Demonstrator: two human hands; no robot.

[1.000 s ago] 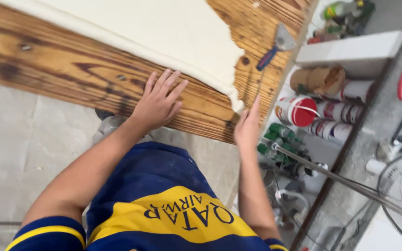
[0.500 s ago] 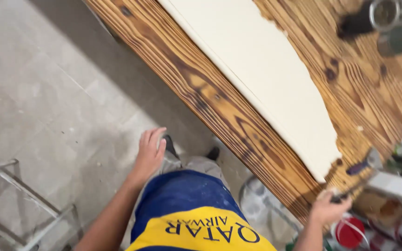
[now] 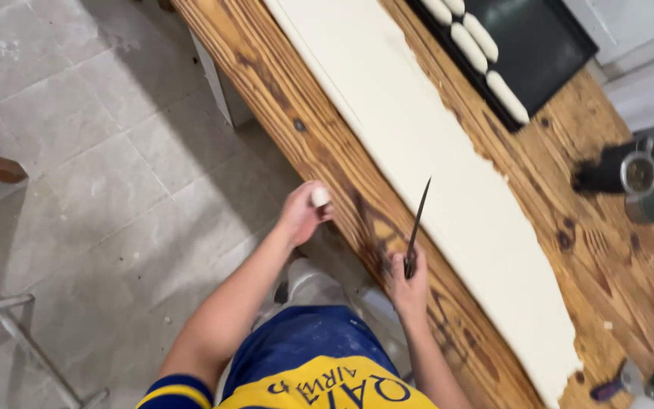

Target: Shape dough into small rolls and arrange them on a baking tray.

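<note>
From the head camera we see our right hand [image 3: 409, 282] closed around the handle of a long thin knife [image 3: 416, 226], its blade pointing up over the edge of the wooden desk [image 3: 319, 144] toward the long sheet of pale dough [image 3: 418, 129] lying on it. Our left hand [image 3: 302, 213] pinches a small white piece of dough [image 3: 319, 197] at the desk's near edge. Farther along, a dark tray [image 3: 539, 45] holds shaped dough pieces [image 3: 486, 53].
</note>
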